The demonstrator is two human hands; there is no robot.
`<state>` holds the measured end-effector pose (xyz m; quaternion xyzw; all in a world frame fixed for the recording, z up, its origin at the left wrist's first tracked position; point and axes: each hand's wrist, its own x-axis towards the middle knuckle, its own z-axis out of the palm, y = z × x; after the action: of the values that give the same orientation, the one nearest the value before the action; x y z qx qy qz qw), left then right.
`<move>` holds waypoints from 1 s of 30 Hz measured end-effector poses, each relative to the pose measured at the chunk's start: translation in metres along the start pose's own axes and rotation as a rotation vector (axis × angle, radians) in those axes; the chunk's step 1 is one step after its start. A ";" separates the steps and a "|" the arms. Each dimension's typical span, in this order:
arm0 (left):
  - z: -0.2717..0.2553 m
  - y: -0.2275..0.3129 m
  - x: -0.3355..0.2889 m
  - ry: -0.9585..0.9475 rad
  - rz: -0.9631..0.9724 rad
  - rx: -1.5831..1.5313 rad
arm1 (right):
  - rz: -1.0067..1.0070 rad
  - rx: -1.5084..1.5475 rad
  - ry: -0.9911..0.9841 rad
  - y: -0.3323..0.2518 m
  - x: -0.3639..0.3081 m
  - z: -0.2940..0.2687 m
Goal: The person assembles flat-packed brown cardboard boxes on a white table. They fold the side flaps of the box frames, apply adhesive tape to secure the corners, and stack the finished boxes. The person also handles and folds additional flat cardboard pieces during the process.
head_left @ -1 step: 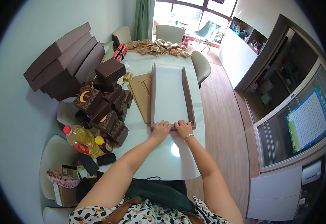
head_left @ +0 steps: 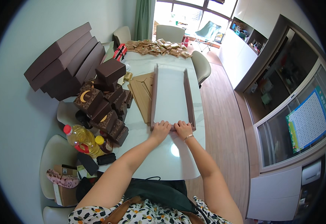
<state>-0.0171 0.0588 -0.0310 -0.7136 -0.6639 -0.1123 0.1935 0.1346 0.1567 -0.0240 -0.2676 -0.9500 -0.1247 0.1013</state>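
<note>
A long, shallow cardboard box (head_left: 189, 100) with brown side walls and a pale inner floor lies lengthwise before me on the white marbled table. Its far end looks unfolded, without an upright wall. My left hand (head_left: 161, 129) grips the near wall, fingers curled over the edge. Close beside it, my right hand (head_left: 184, 128) holds the same wall nearer the right corner; a bracelet circles that wrist. Both thumbs are largely hidden. Just left of the box lies a flat piece of tan cardboard (head_left: 140, 99), partly under its side.
Stacked dark brown boxes (head_left: 69, 59) and smaller patterned boxes (head_left: 89, 98) crowd the left side. Nearer me are an oil bottle (head_left: 81, 140) and a yellow-capped jar (head_left: 104, 143). Many gold packets (head_left: 155, 47) cover the table's far end. A chair (head_left: 201, 67) stands at the right edge.
The far end of the long box has swung slightly to the right. Both hands keep their hold on its near wall.
</note>
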 end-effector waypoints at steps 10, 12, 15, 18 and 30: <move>-0.011 -0.008 -0.029 0.144 0.103 -0.109 | -0.053 0.163 0.064 -0.017 -0.027 -0.020; -0.007 0.001 -0.023 0.140 0.051 -0.110 | -0.006 0.076 0.024 -0.031 -0.020 -0.015; -0.004 0.004 -0.022 0.122 -0.004 -0.098 | -0.002 0.036 0.005 -0.042 -0.014 -0.016; -0.003 -0.001 -0.024 0.131 0.017 -0.168 | -0.032 0.104 0.009 -0.039 -0.012 -0.015; -0.006 -0.004 -0.021 0.047 0.012 -0.272 | -0.025 0.216 -0.113 -0.034 -0.009 -0.012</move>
<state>-0.0229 0.0372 -0.0338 -0.7342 -0.6338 -0.2166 0.1111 0.1254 0.1212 -0.0211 -0.2499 -0.9654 -0.0075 0.0745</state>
